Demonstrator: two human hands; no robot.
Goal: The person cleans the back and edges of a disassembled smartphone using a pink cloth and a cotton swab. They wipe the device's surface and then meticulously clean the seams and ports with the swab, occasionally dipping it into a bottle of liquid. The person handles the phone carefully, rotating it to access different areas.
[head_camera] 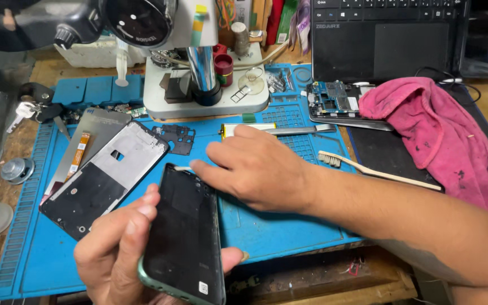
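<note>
Phone back cover in left hand, small white label at its lower corner.

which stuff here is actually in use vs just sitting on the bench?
In hand:
- left hand grips the phone back cover
- right hand has fingertips at the cover's top edge

Lying about:
- phone frame on blue mat
- toothbrush
- pink rag
- circuit board
- microscope base
- laptop
- keys

Hands: two, left and right
Phone back covers: one
Toothbrushes: one
Pink cloths: one
Laptops: one
</note>
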